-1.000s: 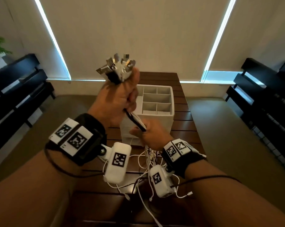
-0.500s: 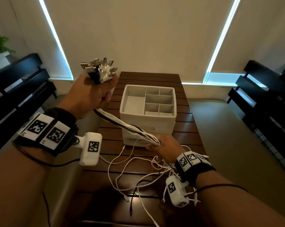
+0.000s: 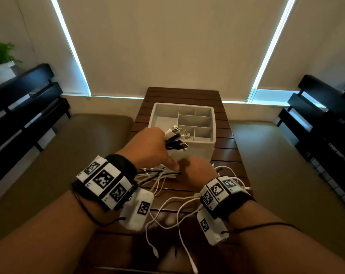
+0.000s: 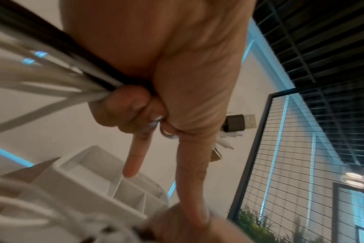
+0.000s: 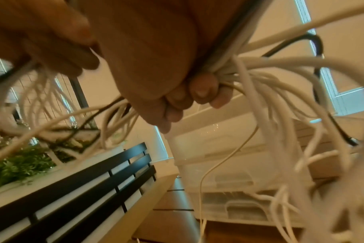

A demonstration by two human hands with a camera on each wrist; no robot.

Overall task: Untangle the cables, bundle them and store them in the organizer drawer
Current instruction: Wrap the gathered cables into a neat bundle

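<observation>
Over the near edge of the white organizer [image 3: 211, 143], the left hand [image 3: 147, 149] has its fingers curled tight round the cables [image 3: 161, 175] just behind their plugs [image 3: 179, 138], so the connector ends fan out together on the far side of the fist, lined up, it seems, to keep them even for bundling. The left wrist view confirms it: most fingers wrap the strands while one finger [image 4: 135, 157] sticks out straight toward the organizer's compartments. Close beside it, to the right and nearer, the right hand [image 3: 197, 171] grips the same strands lower down, fingers [image 5: 202, 92] closed round them, probably holding the run taut between the two fists so it can be combed straight. Loose white tails still loop over the wooden table [image 3: 233, 161] near the wrists, so I judge the untangling unfinished. Beneath the open top tray, the clear drawer [image 5: 235, 205] looks shut; nothing is stored yet.
</observation>
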